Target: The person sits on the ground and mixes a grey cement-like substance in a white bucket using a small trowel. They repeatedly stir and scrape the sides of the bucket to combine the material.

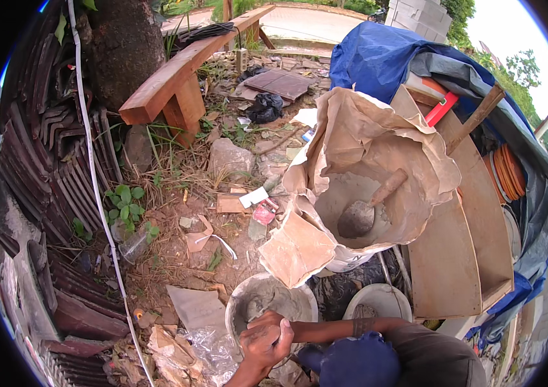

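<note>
Both my hands are together over the near edge of a round bucket holding wet grey mortar. My left hand comes from the bottom, its fingers curled and its thumb raised. My right hand reaches in from the right, just beyond the left one, its fingers mostly hidden. Whether either hand grips something cannot be seen. Beyond the bucket stands an open paper-lined sack with grey powder in it. A rounded scoop with a worn wooden handle lies on the powder.
A second bucket stands right of the first, near curved wooden boards and a blue tarp. Stacked roof tiles line the left, beside a white cable. A wooden beam and a stone lie farther off. Dark blue cloth is close at the bottom.
</note>
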A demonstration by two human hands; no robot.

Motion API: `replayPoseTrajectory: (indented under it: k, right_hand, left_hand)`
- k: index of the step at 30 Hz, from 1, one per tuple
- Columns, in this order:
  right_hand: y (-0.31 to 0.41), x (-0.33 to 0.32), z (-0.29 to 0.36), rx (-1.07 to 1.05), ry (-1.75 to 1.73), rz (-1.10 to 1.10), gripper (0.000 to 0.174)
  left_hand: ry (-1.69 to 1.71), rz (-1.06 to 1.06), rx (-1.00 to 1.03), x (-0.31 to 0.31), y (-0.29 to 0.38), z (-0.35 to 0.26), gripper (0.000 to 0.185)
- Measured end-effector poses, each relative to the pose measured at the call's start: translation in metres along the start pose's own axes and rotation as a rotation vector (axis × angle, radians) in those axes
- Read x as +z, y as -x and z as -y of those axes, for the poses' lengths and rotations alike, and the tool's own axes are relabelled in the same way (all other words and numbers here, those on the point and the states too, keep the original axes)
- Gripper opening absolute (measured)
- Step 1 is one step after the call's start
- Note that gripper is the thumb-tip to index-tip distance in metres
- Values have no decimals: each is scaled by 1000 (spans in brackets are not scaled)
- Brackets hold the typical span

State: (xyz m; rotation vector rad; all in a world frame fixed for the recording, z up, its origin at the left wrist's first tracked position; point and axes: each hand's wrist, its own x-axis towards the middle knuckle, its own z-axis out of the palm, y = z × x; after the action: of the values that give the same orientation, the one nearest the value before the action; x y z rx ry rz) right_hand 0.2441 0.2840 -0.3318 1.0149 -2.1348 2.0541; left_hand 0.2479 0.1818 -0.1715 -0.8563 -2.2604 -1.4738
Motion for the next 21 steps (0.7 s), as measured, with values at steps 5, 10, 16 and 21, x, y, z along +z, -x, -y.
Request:
replayPoseTrajectory:
  k: [5,10,16,21]
  right_hand:
    - [-21,-22,-13,-163,88,-100,26]
    - [-23,-7,15,-128,-31,123,20]
    - [-7,-40,79,-93,-109,149,19]
    - [-23,-45,51,-12,100,33,21]
  left_hand:
    - [-75,-26,43,26,1,36,33]
    - [-32,-117,1,22,8,29,31]
    - [-16,97,-84,27,4,-26,28]
    - [-14,-76,-89,30,14,32,25]
